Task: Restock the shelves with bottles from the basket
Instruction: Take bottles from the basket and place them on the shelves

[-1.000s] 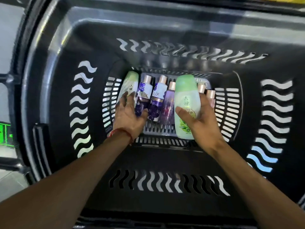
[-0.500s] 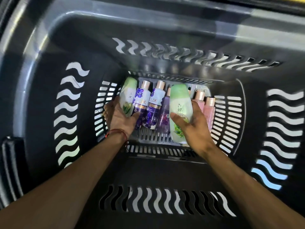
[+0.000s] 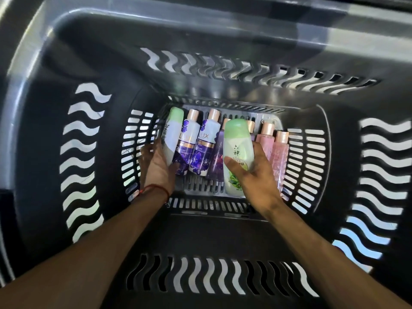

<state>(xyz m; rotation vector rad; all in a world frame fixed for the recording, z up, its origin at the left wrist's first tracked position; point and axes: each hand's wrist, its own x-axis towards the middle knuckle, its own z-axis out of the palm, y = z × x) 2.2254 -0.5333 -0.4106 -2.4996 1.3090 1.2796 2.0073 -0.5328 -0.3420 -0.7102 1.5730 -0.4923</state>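
Basket (image 3: pixel 200 70): I read dark moulded plastic, semi-gloss, perforated.
Green-capped bottles (image 3: pixel 237 152): smooth, glossy plastic.
Purple bottles (image 3: pixel 201 150), beside those: shiny printed labels, metallic-looking caps.
Pink bottles (image 3: pixel 279 152): translucent plastic.
Wristband (image 3: pixel 156 188): red thread.

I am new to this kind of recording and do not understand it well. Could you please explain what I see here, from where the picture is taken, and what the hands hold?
No machine here: a person wears a camera on the head, looking down into a deep dark basket. On its floor lie two purple Lux bottles, a violet one, and pink bottles. The left hand grips a green-capped bottle at the left edge. The right hand holds another green bottle, raised above the rest.
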